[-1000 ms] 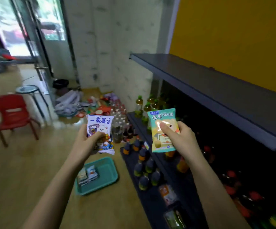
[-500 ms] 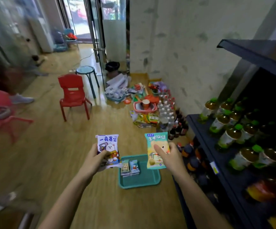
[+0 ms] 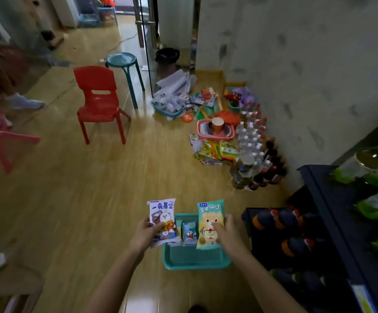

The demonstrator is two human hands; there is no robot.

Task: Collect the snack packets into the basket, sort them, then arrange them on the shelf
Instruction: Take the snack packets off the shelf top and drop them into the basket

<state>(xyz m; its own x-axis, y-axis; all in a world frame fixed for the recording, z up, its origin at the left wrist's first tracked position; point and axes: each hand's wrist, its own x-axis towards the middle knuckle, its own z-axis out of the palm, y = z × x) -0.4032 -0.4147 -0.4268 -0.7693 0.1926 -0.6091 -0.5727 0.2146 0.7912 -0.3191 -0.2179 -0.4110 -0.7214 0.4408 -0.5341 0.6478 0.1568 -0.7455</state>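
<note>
My left hand (image 3: 144, 233) grips a white and purple snack packet (image 3: 162, 215) with a cartoon dog on it. In my right hand (image 3: 228, 233) is a teal and cream snack packet (image 3: 210, 216), pinched upright. Both packets hang just above the teal basket (image 3: 192, 259) on the floor. Small blue packets (image 3: 188, 232) lie inside the basket, between the two held ones. The dark shelf (image 3: 326, 199) stands to the right, with bottles on it.
A heap of snack packets (image 3: 217, 152), a pink tub (image 3: 215, 131) and several water bottles (image 3: 251, 136) sit by the wall ahead. A red chair (image 3: 100, 102) and a teal stool (image 3: 124, 64) stand further back on the wooden floor. Someone's foot (image 3: 24, 101) shows at the left.
My view has swung from the shelf down to the floor. Both hands have lowered their packets from shelf height to just over the teal basket, and they hold them the same way.
</note>
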